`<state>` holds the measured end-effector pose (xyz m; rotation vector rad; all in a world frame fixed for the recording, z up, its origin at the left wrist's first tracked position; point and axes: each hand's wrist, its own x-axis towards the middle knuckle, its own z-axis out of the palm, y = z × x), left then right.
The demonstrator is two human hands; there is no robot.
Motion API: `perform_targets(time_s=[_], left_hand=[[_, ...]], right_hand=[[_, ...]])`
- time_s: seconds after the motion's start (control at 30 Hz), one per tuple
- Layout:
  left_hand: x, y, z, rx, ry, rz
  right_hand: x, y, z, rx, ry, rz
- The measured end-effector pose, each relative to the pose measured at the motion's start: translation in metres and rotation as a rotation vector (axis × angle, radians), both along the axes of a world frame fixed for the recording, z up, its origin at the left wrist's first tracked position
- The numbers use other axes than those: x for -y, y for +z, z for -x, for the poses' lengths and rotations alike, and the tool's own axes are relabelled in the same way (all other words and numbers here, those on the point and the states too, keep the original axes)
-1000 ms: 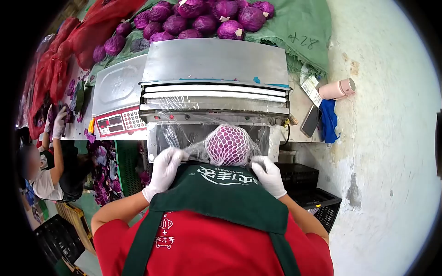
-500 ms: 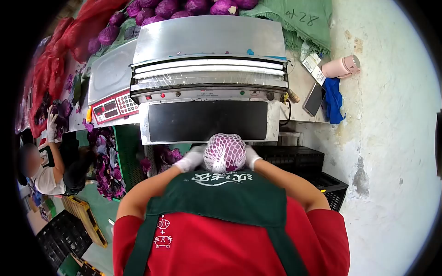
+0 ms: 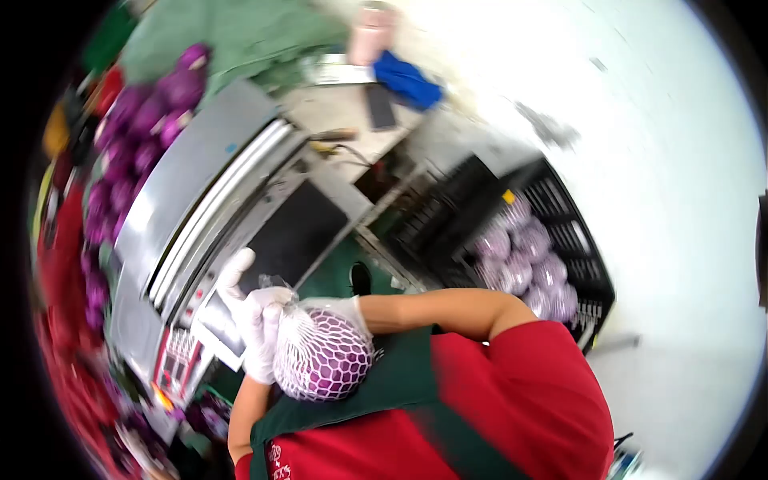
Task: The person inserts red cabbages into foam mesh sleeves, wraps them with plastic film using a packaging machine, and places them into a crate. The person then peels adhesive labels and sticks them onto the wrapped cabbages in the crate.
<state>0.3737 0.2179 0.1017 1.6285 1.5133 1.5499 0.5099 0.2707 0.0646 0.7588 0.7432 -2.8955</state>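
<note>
A purple cabbage (image 3: 324, 360) in a white foam net, with clear film gathered at its top, is held close against the green apron. My left hand (image 3: 254, 320), in a white glove, is on the cabbage's left side, its fingers at the gathered net and film. Behind the cabbage is my right hand (image 3: 340, 310), also gloved; most of it is hidden, fingers included. Beyond both hands stands the wrapping machine (image 3: 212, 200) with its black plate (image 3: 296, 232).
A black crate (image 3: 588, 256) at the right holds several wrapped cabbages (image 3: 528, 248). Unwrapped cabbages (image 3: 148, 120) lie at the upper left. A phone (image 3: 380, 106), blue cloth (image 3: 406, 80) and pink bottle (image 3: 370, 36) sit at the top. A red scale (image 3: 176, 364) is at the lower left.
The view has swung to the right, bringing the crate of wrapped cabbages into sight. Film earlier stretched from the machine is now gathered around the cabbage. My left hand has come up to its top.
</note>
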Motion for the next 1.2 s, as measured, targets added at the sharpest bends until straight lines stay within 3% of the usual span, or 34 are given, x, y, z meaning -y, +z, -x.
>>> perform_targets(time_s=[0.03, 0.07, 0.1, 0.13, 0.2, 0.23, 0.27, 0.33, 0.43, 0.47, 0.57, 0.63, 0.67, 0.7, 0.73, 0.8, 0.83, 0.87, 0.93, 1.0, 1.07, 1.13, 1.2], left_hand=[[-0.001, 0.011, 0.0, 0.11, -0.172, 0.141], [0.0, 0.008, 0.006, 0.271, -0.427, 0.33], [0.007, 0.007, 0.004, 0.661, -0.545, 0.654], [0.01, 0.013, -0.023, 1.005, -0.635, 0.705], [0.013, -0.006, -0.028, 1.01, -0.627, 0.78], [0.013, -0.009, -0.031, 1.078, -0.641, 0.8], [0.012, -0.003, -0.038, 1.15, -0.647, 0.821], [-0.003, 0.009, -0.051, 1.017, -0.704, 0.927], [-0.013, -0.015, -0.102, 0.748, -0.596, 0.628], [-0.012, -0.015, -0.126, 0.629, -0.46, 0.646], [-0.009, -0.003, -0.196, 0.495, -0.536, 0.634], [-0.011, 0.001, -0.241, 0.477, -0.683, 0.638], [-0.013, 0.001, -0.266, 0.476, -0.765, 0.654], [-0.015, 0.002, -0.292, 0.512, -0.895, 0.643], [-0.018, 0.0, -0.319, 0.548, -1.023, 0.632], [-0.03, -0.023, -0.376, 0.51, -1.195, 0.569], [-0.038, -0.033, -0.402, 0.291, -1.239, 0.511], [-0.039, -0.042, -0.422, 0.306, -1.22, 0.666], [-0.063, -0.069, -0.443, 0.335, -1.251, 0.946], [-0.062, -0.09, -0.455, 0.41, -1.184, 1.035], [-0.059, -0.1, -0.462, 0.133, -1.22, 0.851], [-0.052, -0.091, -0.472, -0.079, -1.305, 0.638], [-0.049, -0.087, -0.481, -0.573, -1.35, 0.271]], right_hand=[[0.021, -0.033, 0.003, -0.247, -0.067, 0.332], [0.033, -0.043, 0.0, -0.339, -0.153, 0.389], [0.045, -0.054, -0.004, -0.437, -0.236, 0.455], [0.058, -0.063, -0.008, -0.54, -0.31, 0.526], [0.059, -0.028, -0.03, 0.237, -0.348, -0.262], [0.065, -0.026, -0.048, 0.102, -0.348, -0.326], [0.081, -0.025, -0.068, -0.035, -0.504, -0.149], [0.103, 0.031, -0.103, -0.121, -0.669, -0.239], [0.119, 0.023, -0.14, -0.139, -0.864, -0.34], [0.118, 0.022, -0.155, -0.151, -0.937, -0.395], [0.123, 0.019, -0.23, -0.113, -1.18, -0.155], [0.118, 0.035, -0.298, -0.306, -1.302, 0.0], [0.11, 0.032, -0.331, -0.18, -1.429, -0.108], [0.112, 0.044, -0.366, -0.242, -1.376, 0.042], [0.103, 0.025, -0.393, -0.011, -1.499, -0.165], [0.094, 0.007, -0.434, 0.357, -1.421, -0.372], [0.096, -0.004, -0.443, 0.384, -1.407, -0.409], [0.1, -0.013, -0.449, 0.41, -1.393, -0.442], [0.116, -0.017, -0.471, 0.399, -1.36, -0.293], [0.134, -0.032, -0.501, 0.605, -1.402, 0.006], [0.15, -0.087, -0.541, 0.596, -1.236, 0.305], [0.148, -0.108, -0.539, 0.651, -1.135, 0.488], [0.137, -0.123, -0.535, 0.526, -1.239, 0.488]])
